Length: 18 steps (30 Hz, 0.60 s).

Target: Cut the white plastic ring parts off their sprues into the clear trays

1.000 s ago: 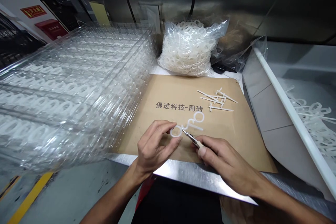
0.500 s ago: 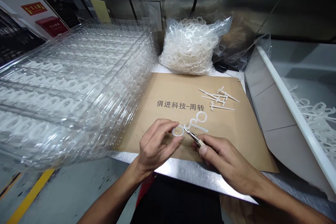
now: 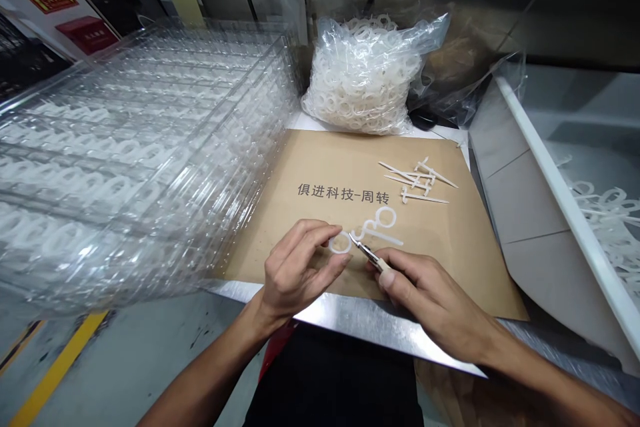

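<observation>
Right hand (image 3: pixel 430 300) clamps a small trimming tool (image 3: pixel 370 255), tip at the white plastic ring (image 3: pixel 341 252) pinched in my left hand (image 3: pixel 297 267), both close together over the kraft sheet (image 3: pixel 450 267).

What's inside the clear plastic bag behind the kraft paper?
The clear plastic bag is packed with white plastic rings, jumbled together. The outer ones show through the creased film; those deeper in the pile are covered and can't be seen.

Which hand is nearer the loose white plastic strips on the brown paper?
Right. The right hand, holding a small knife, is below and left of the white plastic strips. The left hand is farther away, further left, holding a white plastic ring.
</observation>
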Available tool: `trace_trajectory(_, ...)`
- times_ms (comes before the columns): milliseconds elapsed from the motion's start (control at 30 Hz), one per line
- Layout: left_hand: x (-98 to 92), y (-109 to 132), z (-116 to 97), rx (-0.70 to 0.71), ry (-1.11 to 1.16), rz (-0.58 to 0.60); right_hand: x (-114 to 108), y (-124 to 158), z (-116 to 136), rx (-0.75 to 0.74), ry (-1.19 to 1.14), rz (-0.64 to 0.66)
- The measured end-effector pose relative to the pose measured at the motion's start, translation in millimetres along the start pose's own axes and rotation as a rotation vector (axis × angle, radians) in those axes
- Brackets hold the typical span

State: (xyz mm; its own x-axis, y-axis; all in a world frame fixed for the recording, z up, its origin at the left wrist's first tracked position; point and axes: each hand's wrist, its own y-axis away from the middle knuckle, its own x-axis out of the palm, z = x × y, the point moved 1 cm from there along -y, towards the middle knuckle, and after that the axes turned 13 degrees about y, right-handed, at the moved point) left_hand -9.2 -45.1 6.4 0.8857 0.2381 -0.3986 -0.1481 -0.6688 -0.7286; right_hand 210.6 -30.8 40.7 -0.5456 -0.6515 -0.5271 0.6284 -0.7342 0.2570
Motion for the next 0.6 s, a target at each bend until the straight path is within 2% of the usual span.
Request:
trace_trajectory(267, -0.1, 0.8, 0.4, 0.002, -0.008, 0.005, 0.7, -0.3, -0.6, -0.003, -0.01, 0.002)
trace_trajectory(600, -0.2, -1.1, -1.6, -0.008, -0.02, 0.043, 3.5, -0.8, 0.5, -0.043, 0.167, -0.03)
